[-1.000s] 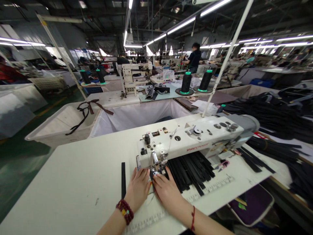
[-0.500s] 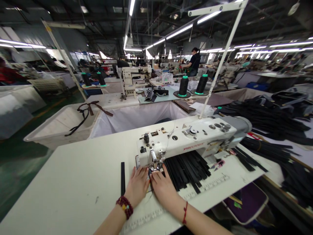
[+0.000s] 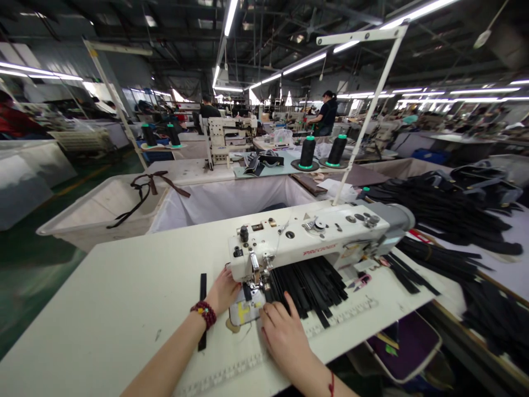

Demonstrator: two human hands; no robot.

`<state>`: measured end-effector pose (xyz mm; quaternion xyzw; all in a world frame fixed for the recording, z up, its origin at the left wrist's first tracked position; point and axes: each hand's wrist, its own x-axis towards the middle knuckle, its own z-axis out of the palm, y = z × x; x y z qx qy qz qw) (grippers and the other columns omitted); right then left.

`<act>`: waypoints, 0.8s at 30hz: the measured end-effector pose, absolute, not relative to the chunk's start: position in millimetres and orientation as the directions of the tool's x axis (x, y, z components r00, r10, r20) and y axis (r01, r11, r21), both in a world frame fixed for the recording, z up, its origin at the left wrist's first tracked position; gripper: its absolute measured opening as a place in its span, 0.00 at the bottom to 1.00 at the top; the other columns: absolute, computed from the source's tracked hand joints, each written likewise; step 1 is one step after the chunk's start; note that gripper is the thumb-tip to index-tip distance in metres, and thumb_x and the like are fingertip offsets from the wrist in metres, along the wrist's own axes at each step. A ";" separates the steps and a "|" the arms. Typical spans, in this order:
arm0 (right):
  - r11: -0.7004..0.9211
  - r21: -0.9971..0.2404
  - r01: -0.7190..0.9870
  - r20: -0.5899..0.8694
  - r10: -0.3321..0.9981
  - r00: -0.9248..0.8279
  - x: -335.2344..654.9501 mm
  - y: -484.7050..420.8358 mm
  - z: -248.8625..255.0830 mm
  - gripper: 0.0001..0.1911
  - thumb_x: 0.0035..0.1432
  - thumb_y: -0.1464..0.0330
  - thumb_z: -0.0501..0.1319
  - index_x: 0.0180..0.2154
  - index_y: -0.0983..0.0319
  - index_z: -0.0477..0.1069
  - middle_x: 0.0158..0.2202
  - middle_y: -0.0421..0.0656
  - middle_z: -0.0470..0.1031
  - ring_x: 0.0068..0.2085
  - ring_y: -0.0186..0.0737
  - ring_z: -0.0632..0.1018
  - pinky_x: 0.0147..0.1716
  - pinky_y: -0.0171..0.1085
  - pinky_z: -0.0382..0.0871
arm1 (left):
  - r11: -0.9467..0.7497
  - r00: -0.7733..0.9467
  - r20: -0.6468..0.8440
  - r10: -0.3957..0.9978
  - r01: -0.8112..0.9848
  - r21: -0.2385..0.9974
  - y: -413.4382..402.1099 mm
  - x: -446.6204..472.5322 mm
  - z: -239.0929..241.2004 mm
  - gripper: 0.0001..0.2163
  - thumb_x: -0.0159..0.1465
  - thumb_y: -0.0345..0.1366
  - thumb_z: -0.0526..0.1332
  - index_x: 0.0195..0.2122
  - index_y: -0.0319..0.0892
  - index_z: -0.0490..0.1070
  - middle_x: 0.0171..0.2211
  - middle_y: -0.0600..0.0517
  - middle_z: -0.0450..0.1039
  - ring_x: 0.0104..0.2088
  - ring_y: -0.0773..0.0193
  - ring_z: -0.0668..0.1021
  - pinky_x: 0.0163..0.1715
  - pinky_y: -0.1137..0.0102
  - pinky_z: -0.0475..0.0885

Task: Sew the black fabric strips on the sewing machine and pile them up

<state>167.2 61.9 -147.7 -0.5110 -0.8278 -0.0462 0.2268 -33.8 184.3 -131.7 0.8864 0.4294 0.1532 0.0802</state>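
At far left, beyond the pale surface [image 3: 136, 281], dark straps [image 3: 159, 182] drape over a white bin [image 3: 103, 207]. A single black strip [image 3: 203, 288] lies on the surface, passing behind your left wrist. Your left hand [image 3: 224, 290] reaches to the left end of the sewing machine [image 3: 289, 242], its fingertips partly hidden; whether they grip anything you cannot tell. A small dark piece [image 3: 247, 292] sits by the presser foot, above a metal plate [image 3: 239, 315] with yellow marks. Your right hand [image 3: 285, 336] is palm down, fingers loosely spread, nothing visibly gripped, at the plate's right edge. Next come bundled black strips [image 3: 309, 286] under the machine's arm, then pink-handled snips [image 3: 361, 282].
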 end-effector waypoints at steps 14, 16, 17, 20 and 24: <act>0.589 -0.017 0.808 0.467 0.719 -0.515 198.4 -10.3 -172.9 0.20 0.59 0.58 0.66 0.49 0.62 0.72 0.45 0.49 0.76 0.45 0.50 0.75 0.63 0.57 0.55 | -0.713 0.683 0.238 0.691 0.698 0.065 114.7 -109.3 -129.9 0.16 0.68 0.29 0.54 0.54 0.45 0.73 0.58 0.46 0.74 0.58 0.55 0.74 0.64 0.51 0.60; 0.617 0.010 0.787 0.535 0.662 -0.525 211.6 -25.5 -177.7 0.12 0.64 0.65 0.61 0.49 0.61 0.72 0.46 0.48 0.77 0.44 0.47 0.76 0.60 0.52 0.63 | -0.740 0.706 0.234 0.668 0.663 0.110 99.3 -95.6 -125.8 0.17 0.68 0.28 0.53 0.56 0.45 0.71 0.59 0.47 0.73 0.58 0.57 0.75 0.65 0.52 0.61; 0.628 -0.008 0.778 0.547 0.654 -0.522 217.4 -30.2 -176.5 0.11 0.65 0.69 0.59 0.49 0.60 0.72 0.46 0.48 0.78 0.44 0.46 0.77 0.57 0.47 0.67 | -0.754 0.719 0.232 0.655 0.642 0.139 91.4 -85.5 -124.3 0.18 0.67 0.27 0.53 0.56 0.46 0.71 0.59 0.47 0.73 0.58 0.57 0.75 0.65 0.52 0.61; 0.645 -0.235 0.727 0.514 0.718 -0.470 225.1 -31.9 -159.9 0.16 0.67 0.75 0.53 0.53 0.60 0.70 0.45 0.47 0.77 0.43 0.42 0.79 0.45 0.34 0.75 | -0.787 0.751 0.236 0.616 0.580 0.209 68.9 -53.3 -125.4 0.22 0.67 0.26 0.54 0.61 0.46 0.66 0.61 0.46 0.70 0.59 0.57 0.74 0.64 0.52 0.63; 0.515 -0.620 0.591 0.484 0.845 -0.228 203.7 -14.7 -140.2 0.20 0.68 0.75 0.48 0.57 0.60 0.68 0.39 0.46 0.74 0.39 0.39 0.79 0.39 0.32 0.76 | -0.766 0.714 0.279 0.642 0.598 0.235 53.1 -28.3 -138.6 0.25 0.68 0.27 0.53 0.67 0.42 0.57 0.66 0.43 0.63 0.63 0.55 0.70 0.63 0.53 0.66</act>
